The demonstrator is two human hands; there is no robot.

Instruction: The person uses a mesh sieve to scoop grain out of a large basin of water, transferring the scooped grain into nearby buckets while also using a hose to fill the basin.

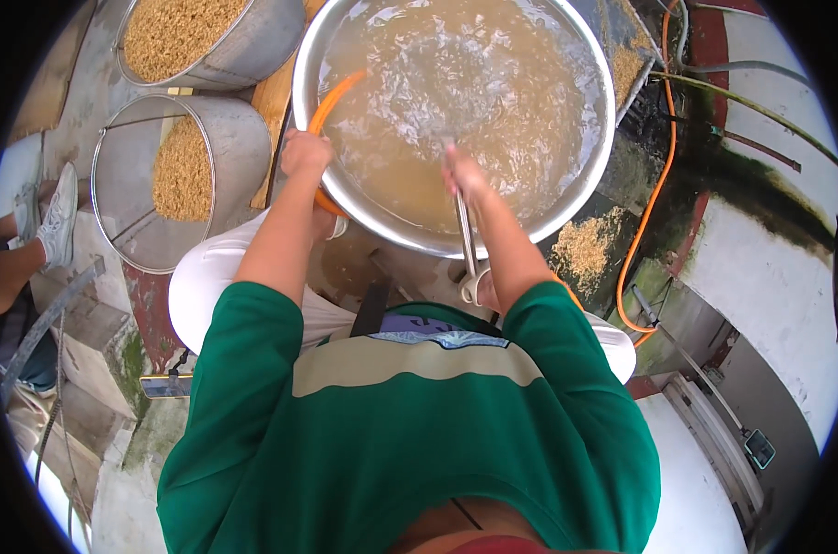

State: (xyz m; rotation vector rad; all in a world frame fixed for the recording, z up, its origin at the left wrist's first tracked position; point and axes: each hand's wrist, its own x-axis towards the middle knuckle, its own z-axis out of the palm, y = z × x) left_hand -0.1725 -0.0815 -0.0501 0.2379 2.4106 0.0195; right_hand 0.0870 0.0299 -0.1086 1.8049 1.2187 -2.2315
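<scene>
A wide round metal basin (595,159) full of cloudy, churning brownish water (398,176) stands before me. At its left rim my left hand (308,154) is closed around an orange hose (337,99), whose end points in over the water. My right hand (464,172) grips a metal rod (466,232) that slants across the near rim; the hand is slightly blurred, and the rod's far end is lost in the churning water.
Two metal buckets (242,149) (270,41) holding grain husks (182,173) stand at left. Spilled husks (585,242) lie right of the basin, beside more orange hose (651,201). Another person's shoe (60,215) shows at far left.
</scene>
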